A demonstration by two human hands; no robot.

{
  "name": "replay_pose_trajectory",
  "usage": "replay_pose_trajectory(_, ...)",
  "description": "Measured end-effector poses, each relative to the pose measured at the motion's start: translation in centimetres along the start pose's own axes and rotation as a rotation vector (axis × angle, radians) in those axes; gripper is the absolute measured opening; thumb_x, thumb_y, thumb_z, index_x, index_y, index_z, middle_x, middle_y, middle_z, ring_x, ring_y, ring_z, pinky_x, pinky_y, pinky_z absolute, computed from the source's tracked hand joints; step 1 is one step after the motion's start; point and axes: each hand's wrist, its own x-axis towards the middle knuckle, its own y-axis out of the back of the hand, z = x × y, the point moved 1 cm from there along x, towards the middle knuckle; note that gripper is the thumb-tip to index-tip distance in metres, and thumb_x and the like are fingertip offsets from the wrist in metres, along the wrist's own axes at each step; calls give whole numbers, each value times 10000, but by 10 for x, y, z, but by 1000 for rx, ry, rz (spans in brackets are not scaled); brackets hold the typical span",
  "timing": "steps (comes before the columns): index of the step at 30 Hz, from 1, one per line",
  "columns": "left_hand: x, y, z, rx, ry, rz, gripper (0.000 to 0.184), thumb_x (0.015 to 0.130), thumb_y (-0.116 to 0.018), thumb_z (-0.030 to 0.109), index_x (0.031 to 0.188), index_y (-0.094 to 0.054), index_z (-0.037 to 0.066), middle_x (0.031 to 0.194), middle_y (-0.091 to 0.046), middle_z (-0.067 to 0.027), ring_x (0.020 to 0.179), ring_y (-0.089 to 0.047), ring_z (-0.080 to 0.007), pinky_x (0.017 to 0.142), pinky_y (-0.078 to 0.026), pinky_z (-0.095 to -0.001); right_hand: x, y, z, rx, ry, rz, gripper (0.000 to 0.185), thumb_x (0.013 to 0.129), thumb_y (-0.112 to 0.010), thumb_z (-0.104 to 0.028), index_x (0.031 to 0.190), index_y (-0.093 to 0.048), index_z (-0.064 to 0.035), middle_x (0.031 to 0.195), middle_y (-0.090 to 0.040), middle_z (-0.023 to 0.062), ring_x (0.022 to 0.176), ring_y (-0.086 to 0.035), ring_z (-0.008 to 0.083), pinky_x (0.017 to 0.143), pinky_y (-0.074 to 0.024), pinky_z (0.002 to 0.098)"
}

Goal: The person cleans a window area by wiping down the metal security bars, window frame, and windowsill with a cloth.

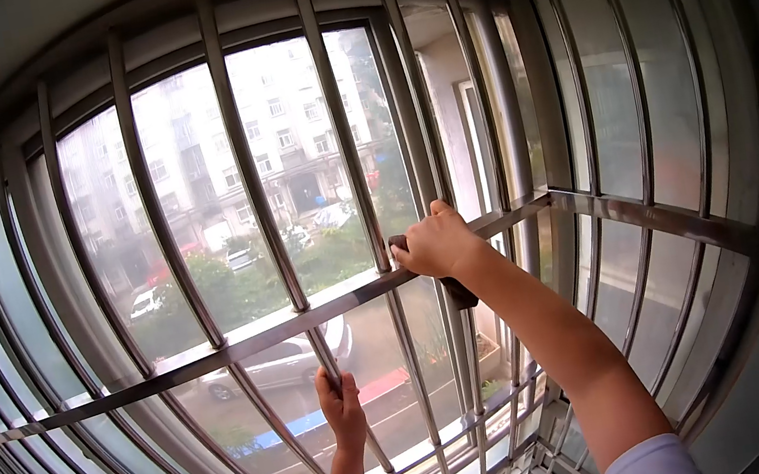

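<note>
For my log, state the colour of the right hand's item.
The item looks dark brown in the head view.

There are two hands, one dark object, one sleeve, one silver car below the crossbar and three bars in the upper right panel.

We note silver-grey, round metal bars, streaked lengthwise with bright and dark reflections; similar shine on the flat silver metal rail. Blackish-brown, blocky object among them. Pale lilac fabric sleeve, plain. Through glass we see: whitish, many-storeyed building, patterned by rows of windows; leafy green shrubs; silver-grey metal car; long, flat ground strip, part red, part blue.
</note>
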Motion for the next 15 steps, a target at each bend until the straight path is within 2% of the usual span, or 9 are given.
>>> replay_pose_trajectory(1,0,-1,3,-14,11,-6,197,936,-538,135,1090,-472,31,722,-391,32,623,-384,-48,563,-358,-194,-2,-8,-1,91,-25,77,463,902,-419,-403,752,-696,-64,754,-670,129,707,-628,226,918,-317,346)
replay_pose_trajectory(2,-1,0,2,-23,19,-11,198,934,-542,130,1090,-470,31,730,-392,33,634,-388,-47,566,-361,-193,-6,-16,-2,94,-15,85,463,902,-419,-403,752,-696,-64,754,-670,129,707,-628,226,918,-317,346)
replay_pose_trajectory(5,0,1,1,-24,14,-19,215,933,-535,115,1116,-463,32,756,-410,30,652,-402,-44,583,-373,-188,-19,-36,-6,244,-64,619,344,836,-547,-359,747,-669,-50,752,-639,121,742,-603,238,867,-350,351)
replay_pose_trajectory(6,1,1,0,-17,11,-19,215,933,-535,115,1116,-463,32,756,-410,30,652,-402,-44,583,-373,-188,-22,-41,-6,275,-65,654,306,839,-555,-335,757,-654,-57,752,-628,106,756,-598,242,872,-351,360)
replay_pose_trajectory(9,-1,-1,1,-80,6,-5,296,927,-557,146,1178,-468,17,784,-472,26,645,-432,-37,584,-375,-180,-37,-50,-11,342,61,955,205,828,-586,-247,932,-615,-74,876,-612,46,874,-575,219,887,-343,385)
replay_pose_trajectory(10,-1,2,-3,-44,28,-17,301,930,-550,144,1184,-462,9,801,-476,23,652,-430,-40,594,-375,-181,-47,-49,-12,318,114,1042,230,823,-594,-221,1007,-593,-84,937,-601,30,917,-564,212,893,-341,395)
replay_pose_trajectory(11,-2,3,-2,-38,34,-10,300,931,-545,138,1187,-458,6,802,-471,23,657,-427,-40,601,-371,-180,-47,-56,-6,319,157,1012,333,804,-610,-204,1113,-543,-100,1027,-571,15,979,-540,204,905,-340,400)
replay_pose_trajectory(12,-2,2,0,-37,38,-10,300,933,-540,132,1190,-454,3,802,-467,22,663,-424,-41,607,-367,-178,-47,-61,0,419,171,999,374,782,-627,-197,1134,-530,-112,1048,-567,32,997,-541,216,924,-335,397)
replay_pose_trajectory(15,-2,-3,7,-32,25,8,312,943,-517,124,1212,-437,-13,816,-461,17,663,-402,-41,615,-349,-173,-38,-86,28,349,348,1040,545,686,-700,-140,1195,-505,-119,1117,-540,44,1023,-544,222,937,-347,393)
